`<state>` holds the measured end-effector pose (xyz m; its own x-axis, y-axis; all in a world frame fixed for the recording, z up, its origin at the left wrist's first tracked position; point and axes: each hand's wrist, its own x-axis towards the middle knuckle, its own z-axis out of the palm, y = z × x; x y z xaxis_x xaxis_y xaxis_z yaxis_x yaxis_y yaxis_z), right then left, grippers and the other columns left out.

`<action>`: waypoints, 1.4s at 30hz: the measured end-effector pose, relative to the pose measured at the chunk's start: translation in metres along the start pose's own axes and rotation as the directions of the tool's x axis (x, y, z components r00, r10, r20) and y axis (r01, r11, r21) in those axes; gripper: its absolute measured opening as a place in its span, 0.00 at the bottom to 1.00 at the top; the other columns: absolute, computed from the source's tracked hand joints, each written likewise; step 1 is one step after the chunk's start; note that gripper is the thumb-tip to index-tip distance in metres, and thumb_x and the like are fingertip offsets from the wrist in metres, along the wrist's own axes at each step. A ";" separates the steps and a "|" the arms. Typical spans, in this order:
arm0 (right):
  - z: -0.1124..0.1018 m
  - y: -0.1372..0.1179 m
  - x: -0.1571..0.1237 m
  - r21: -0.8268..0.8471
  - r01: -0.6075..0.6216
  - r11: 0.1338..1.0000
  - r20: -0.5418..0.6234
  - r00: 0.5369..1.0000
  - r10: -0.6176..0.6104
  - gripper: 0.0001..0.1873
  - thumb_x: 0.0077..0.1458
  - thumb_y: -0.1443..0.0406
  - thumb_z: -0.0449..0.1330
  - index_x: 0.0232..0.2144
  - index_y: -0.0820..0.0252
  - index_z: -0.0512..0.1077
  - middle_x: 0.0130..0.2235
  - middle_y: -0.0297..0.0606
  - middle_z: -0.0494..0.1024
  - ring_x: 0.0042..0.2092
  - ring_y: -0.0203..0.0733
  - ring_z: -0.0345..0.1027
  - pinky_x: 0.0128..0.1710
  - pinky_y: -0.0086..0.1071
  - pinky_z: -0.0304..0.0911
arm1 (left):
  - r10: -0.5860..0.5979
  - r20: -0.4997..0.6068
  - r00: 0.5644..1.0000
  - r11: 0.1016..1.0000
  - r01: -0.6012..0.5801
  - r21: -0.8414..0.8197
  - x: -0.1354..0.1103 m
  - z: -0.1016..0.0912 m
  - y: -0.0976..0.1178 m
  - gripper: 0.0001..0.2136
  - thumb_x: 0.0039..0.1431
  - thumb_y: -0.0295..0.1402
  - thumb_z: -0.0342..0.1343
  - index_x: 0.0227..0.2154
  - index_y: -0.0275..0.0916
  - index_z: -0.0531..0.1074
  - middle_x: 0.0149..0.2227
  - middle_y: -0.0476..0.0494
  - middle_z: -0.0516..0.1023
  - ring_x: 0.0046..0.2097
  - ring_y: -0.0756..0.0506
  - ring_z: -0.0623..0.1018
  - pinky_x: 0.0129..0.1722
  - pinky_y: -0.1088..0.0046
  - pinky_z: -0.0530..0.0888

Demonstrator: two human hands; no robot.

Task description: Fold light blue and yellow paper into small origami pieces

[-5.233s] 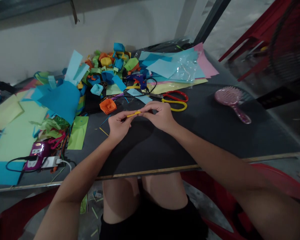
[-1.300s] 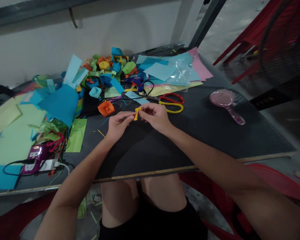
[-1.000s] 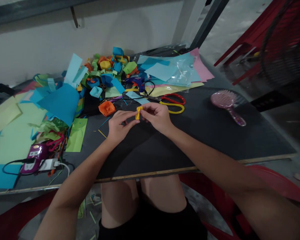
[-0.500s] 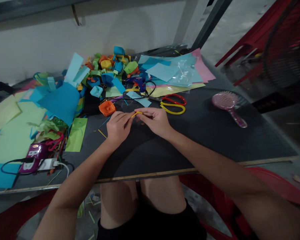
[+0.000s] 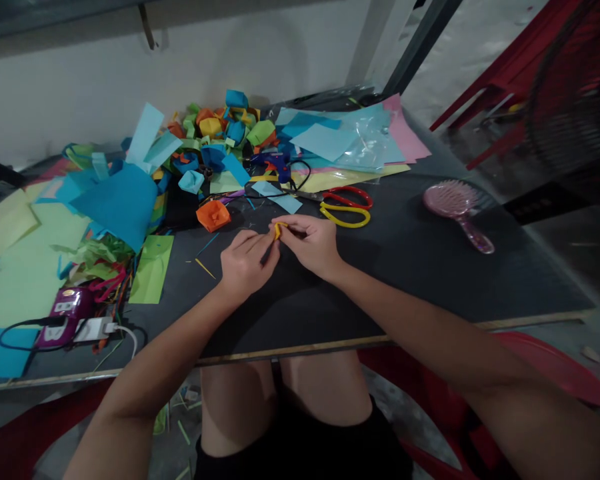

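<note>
Between my fingertips is a small folded piece of yellow paper point(image 5: 279, 231), mostly covered by the fingers. My right hand point(image 5: 314, 245) pinches it from the right. My left hand point(image 5: 247, 262) closes on its left side, thumb and fingers pressed close to it. An orange folded paper piece point(image 5: 213, 215) rests on the dark table point(image 5: 405, 287), just beyond my left hand. Scissors with one red and one yellow handle point(image 5: 347, 205) lie past my right hand, beside a light blue paper strip point(image 5: 277, 197).
A pile of coloured folded paper pieces point(image 5: 213, 130) is heaped against the wall. Paper sheets point(image 5: 325, 143) under clear plastic lie to its right, near a blue glue gun point(image 5: 279, 165). A pink hairbrush point(image 5: 453, 201), green paper point(image 5: 151, 270) and a purple device point(image 5: 70, 313) also lie around.
My left hand has shifted slightly right and toward me, its fingers turning around the yellow paper. The paper now sits more upright. My right hand stays nearly in place.
</note>
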<state>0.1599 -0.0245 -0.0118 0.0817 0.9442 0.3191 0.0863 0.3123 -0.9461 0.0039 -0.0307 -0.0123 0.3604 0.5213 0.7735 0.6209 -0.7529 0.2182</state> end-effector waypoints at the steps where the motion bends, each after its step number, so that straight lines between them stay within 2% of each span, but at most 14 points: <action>1: -0.001 0.001 0.001 0.021 -0.022 1.000 -0.002 1.000 0.022 0.12 0.52 0.58 0.66 0.36 0.59 0.82 0.35 0.41 0.85 0.37 0.43 0.81 0.37 0.34 0.77 | 0.013 0.033 0.999 1.000 -0.013 -0.010 -0.001 0.001 0.002 0.11 0.63 0.28 0.53 0.43 0.38 0.79 0.33 0.43 0.83 0.37 0.47 0.79 0.39 0.71 0.76; 3: -0.003 0.001 0.005 0.078 -0.076 0.994 0.001 0.997 0.077 0.15 0.51 0.54 0.67 0.36 0.59 0.81 0.35 0.41 0.85 0.36 0.43 0.80 0.33 0.33 0.77 | 0.022 0.091 0.996 0.999 -0.018 -0.039 -0.003 0.001 0.006 0.14 0.63 0.28 0.51 0.49 0.37 0.76 0.34 0.42 0.83 0.38 0.47 0.79 0.40 0.71 0.76; 6: -0.007 0.001 0.009 0.151 -0.114 0.982 0.057 0.993 0.107 0.20 0.48 0.50 0.69 0.36 0.59 0.81 0.34 0.41 0.84 0.32 0.41 0.79 0.26 0.28 0.73 | -0.019 0.096 0.995 0.990 0.033 -0.140 0.000 -0.002 0.009 0.15 0.65 0.28 0.50 0.50 0.37 0.76 0.33 0.43 0.83 0.35 0.49 0.78 0.40 0.71 0.76; 8: -0.008 0.000 0.010 0.173 -0.099 0.980 0.127 0.989 0.078 0.21 0.48 0.49 0.68 0.37 0.59 0.81 0.35 0.40 0.84 0.26 0.36 0.75 0.22 0.26 0.69 | -0.113 0.069 0.991 0.965 0.126 -0.232 0.003 -0.006 0.008 0.12 0.65 0.29 0.51 0.46 0.39 0.77 0.31 0.46 0.82 0.30 0.51 0.76 0.36 0.73 0.74; 11: -0.007 -0.001 0.009 0.183 -0.064 0.981 0.194 0.981 0.028 0.20 0.52 0.50 0.66 0.37 0.59 0.81 0.32 0.38 0.83 0.20 0.31 0.71 0.18 0.25 0.66 | -0.292 0.041 0.956 0.900 0.289 -0.326 0.009 -0.013 0.000 0.10 0.66 0.34 0.53 0.40 0.39 0.79 0.30 0.47 0.81 0.26 0.53 0.71 0.29 0.76 0.70; 13: -0.006 0.000 0.007 0.179 -0.036 0.983 0.189 0.982 0.002 0.19 0.54 0.50 0.65 0.37 0.59 0.81 0.30 0.36 0.81 0.20 0.31 0.70 0.18 0.25 0.66 | -0.326 0.042 0.944 0.876 0.318 -0.362 0.011 -0.015 -0.005 0.10 0.65 0.36 0.55 0.39 0.39 0.80 0.30 0.46 0.81 0.26 0.53 0.71 0.27 0.76 0.69; 17: -0.008 0.002 0.006 0.153 0.017 0.988 0.163 0.986 -0.042 0.14 0.56 0.54 0.65 0.37 0.56 0.83 0.31 0.36 0.83 0.21 0.33 0.73 0.20 0.26 0.68 | -0.299 0.028 0.954 0.869 0.284 -0.406 0.013 -0.014 -0.009 0.09 0.61 0.39 0.60 0.37 0.40 0.81 0.31 0.47 0.82 0.26 0.53 0.71 0.27 0.76 0.68; 21: -0.007 0.002 0.004 0.135 0.041 0.990 0.157 0.986 -0.062 0.11 0.56 0.57 0.65 0.39 0.52 0.83 0.35 0.36 0.84 0.22 0.33 0.74 0.20 0.27 0.70 | -0.312 0.044 0.949 0.864 0.303 -0.402 0.012 -0.010 -0.008 0.10 0.57 0.41 0.64 0.35 0.40 0.80 0.30 0.47 0.81 0.29 0.51 0.73 0.25 0.77 0.68; 24: -0.005 0.001 0.001 0.107 0.044 0.993 0.122 0.991 -0.057 0.13 0.56 0.57 0.64 0.42 0.53 0.82 0.35 0.36 0.84 0.20 0.32 0.72 0.20 0.28 0.70 | -0.311 0.040 0.949 0.878 0.303 -0.371 0.011 -0.009 -0.009 0.10 0.57 0.41 0.65 0.36 0.41 0.80 0.30 0.47 0.81 0.31 0.51 0.74 0.26 0.77 0.69; 27: -0.004 0.001 -0.001 0.044 0.044 0.998 0.083 0.995 -0.047 0.15 0.57 0.56 0.63 0.43 0.57 0.81 0.35 0.37 0.84 0.19 0.32 0.71 0.21 0.28 0.70 | -0.259 0.015 0.966 0.899 0.247 -0.363 0.012 -0.008 -0.011 0.09 0.58 0.38 0.64 0.38 0.40 0.81 0.31 0.47 0.82 0.30 0.51 0.75 0.26 0.77 0.69; 32: -0.005 0.002 0.000 -0.010 0.112 0.994 0.069 0.991 -0.111 0.12 0.58 0.59 0.63 0.39 0.59 0.81 0.30 0.35 0.83 0.19 0.31 0.71 0.20 0.26 0.67 | -0.172 -0.053 0.984 0.943 0.149 -0.298 0.014 -0.010 -0.014 0.06 0.60 0.35 0.63 0.37 0.40 0.82 0.34 0.45 0.84 0.35 0.50 0.79 0.35 0.74 0.74; 39: -0.003 -0.002 -0.001 0.029 0.106 0.994 0.077 0.991 -0.108 0.11 0.55 0.60 0.65 0.37 0.59 0.82 0.30 0.37 0.83 0.19 0.32 0.71 0.20 0.26 0.67 | -0.239 -0.027 0.971 0.921 0.218 -0.322 0.015 -0.009 -0.015 0.09 0.57 0.40 0.64 0.33 0.40 0.81 0.31 0.46 0.83 0.33 0.50 0.78 0.33 0.73 0.72; 42: -0.006 -0.003 0.002 0.087 0.045 0.995 0.118 0.992 -0.055 0.10 0.53 0.59 0.67 0.35 0.58 0.83 0.29 0.37 0.83 0.18 0.32 0.71 0.18 0.26 0.67 | -0.239 -0.018 0.971 0.915 0.218 -0.340 0.015 -0.009 -0.016 0.09 0.58 0.40 0.64 0.33 0.40 0.81 0.31 0.46 0.83 0.32 0.50 0.77 0.31 0.74 0.71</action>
<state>0.1652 -0.0247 -0.0079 -0.0406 0.9314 0.3618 0.0037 0.3622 -0.9321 -0.0065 -0.0146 0.0006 0.1894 0.6787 0.7096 0.4098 -0.7114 0.5710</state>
